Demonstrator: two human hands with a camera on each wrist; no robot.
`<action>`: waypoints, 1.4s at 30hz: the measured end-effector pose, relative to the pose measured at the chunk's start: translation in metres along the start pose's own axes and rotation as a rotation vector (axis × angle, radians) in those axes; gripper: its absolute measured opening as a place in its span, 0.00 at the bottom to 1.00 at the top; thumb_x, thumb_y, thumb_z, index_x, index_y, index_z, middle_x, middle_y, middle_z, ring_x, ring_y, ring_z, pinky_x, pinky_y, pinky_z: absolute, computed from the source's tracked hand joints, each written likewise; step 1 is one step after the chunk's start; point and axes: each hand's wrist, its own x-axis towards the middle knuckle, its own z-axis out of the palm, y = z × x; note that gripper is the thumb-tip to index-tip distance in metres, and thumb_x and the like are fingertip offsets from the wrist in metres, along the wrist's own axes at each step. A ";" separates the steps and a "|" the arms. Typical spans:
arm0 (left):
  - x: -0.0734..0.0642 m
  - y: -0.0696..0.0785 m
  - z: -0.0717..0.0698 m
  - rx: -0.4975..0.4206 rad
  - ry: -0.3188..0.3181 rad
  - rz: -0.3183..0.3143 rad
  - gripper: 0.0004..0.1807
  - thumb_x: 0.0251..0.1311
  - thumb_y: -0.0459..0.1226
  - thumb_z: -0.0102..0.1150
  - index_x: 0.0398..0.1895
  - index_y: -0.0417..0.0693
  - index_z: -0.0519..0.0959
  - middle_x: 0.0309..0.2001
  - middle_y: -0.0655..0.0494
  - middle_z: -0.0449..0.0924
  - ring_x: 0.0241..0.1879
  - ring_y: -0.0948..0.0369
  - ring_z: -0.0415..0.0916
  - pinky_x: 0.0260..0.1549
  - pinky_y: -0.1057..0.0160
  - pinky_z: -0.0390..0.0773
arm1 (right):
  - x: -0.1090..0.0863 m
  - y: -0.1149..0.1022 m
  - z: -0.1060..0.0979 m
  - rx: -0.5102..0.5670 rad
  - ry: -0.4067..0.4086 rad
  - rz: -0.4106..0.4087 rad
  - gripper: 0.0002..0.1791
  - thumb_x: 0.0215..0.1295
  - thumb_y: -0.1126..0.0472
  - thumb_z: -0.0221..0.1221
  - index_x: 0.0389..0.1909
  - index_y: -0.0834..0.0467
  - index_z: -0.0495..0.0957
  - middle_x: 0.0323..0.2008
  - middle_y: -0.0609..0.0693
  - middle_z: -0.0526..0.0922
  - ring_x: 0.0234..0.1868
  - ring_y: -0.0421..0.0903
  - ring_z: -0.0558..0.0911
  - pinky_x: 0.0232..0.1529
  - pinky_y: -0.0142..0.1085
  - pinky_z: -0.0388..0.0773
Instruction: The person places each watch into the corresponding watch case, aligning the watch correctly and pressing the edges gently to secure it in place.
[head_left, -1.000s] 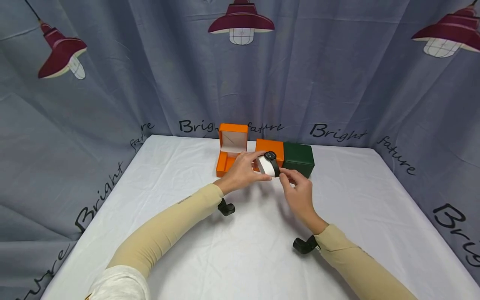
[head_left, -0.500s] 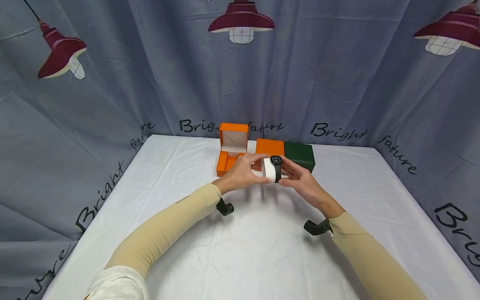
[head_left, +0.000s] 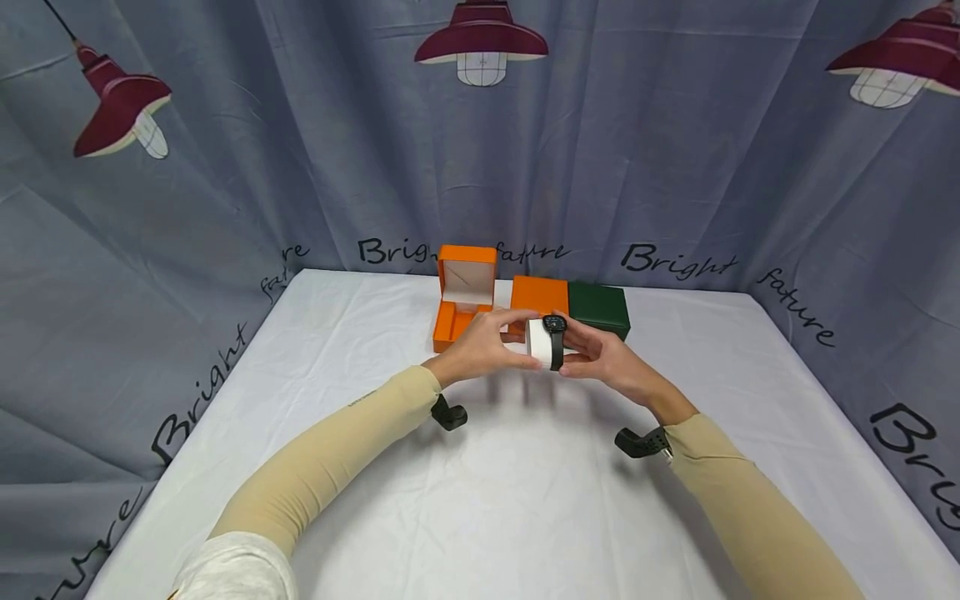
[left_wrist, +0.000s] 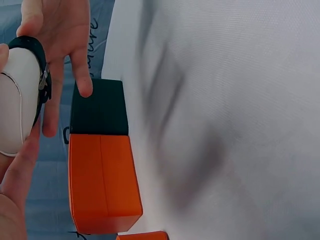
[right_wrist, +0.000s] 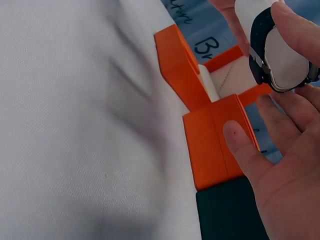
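A wristwatch (head_left: 556,325) with a dark face and black strap is wrapped around a white watch cushion (head_left: 537,344), held above the table. My left hand (head_left: 482,347) grips the cushion at its left end, thumb below and fingers above. From the right, my right hand (head_left: 609,363) holds the watch between thumb and fingertips. In the right wrist view the right thumb (right_wrist: 295,31) presses on the cushion beside the strap, while the lower fingers spread loosely. The strap's metal buckle (left_wrist: 43,80) shows in the left wrist view.
Behind my hands stand an orange box (head_left: 447,325) with its lid raised, a closed orange box (head_left: 538,292) and a closed green box (head_left: 600,308), side by side. A white cloth (head_left: 487,500) covers the table. A grey printed curtain (head_left: 675,167) hangs around it.
My right hand has come up around the watch's right side, its wrist swinging right. The cushion has turned and lowered slightly, so the watch face sits further right. The left hand keeps its grip.
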 end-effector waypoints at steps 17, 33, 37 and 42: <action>-0.002 0.003 0.001 0.030 -0.040 -0.001 0.47 0.45 0.51 0.80 0.72 0.61 0.71 0.65 0.61 0.75 0.56 0.59 0.76 0.57 0.58 0.80 | 0.000 0.004 0.002 -0.075 0.013 0.012 0.52 0.61 0.59 0.71 0.80 0.54 0.50 0.77 0.58 0.59 0.75 0.61 0.64 0.66 0.46 0.71; -0.001 -0.001 0.003 -0.026 -0.007 -0.003 0.46 0.44 0.47 0.82 0.70 0.53 0.72 0.67 0.58 0.73 0.60 0.58 0.78 0.60 0.58 0.77 | 0.001 -0.001 0.008 -0.244 0.148 -0.082 0.50 0.57 0.58 0.74 0.78 0.52 0.57 0.77 0.54 0.61 0.67 0.59 0.72 0.67 0.57 0.69; -0.001 -0.002 0.003 -0.006 0.000 0.012 0.46 0.44 0.47 0.82 0.69 0.51 0.73 0.61 0.57 0.74 0.56 0.60 0.76 0.57 0.64 0.79 | 0.002 0.000 0.009 -0.274 0.174 -0.057 0.50 0.55 0.58 0.75 0.77 0.53 0.60 0.70 0.58 0.68 0.63 0.61 0.73 0.66 0.58 0.69; -0.002 -0.001 0.002 0.023 0.011 0.030 0.47 0.43 0.47 0.82 0.69 0.46 0.73 0.57 0.55 0.74 0.53 0.59 0.77 0.55 0.64 0.80 | 0.002 -0.001 0.012 -0.336 0.191 -0.063 0.49 0.55 0.56 0.75 0.77 0.53 0.61 0.65 0.59 0.71 0.63 0.62 0.72 0.65 0.58 0.69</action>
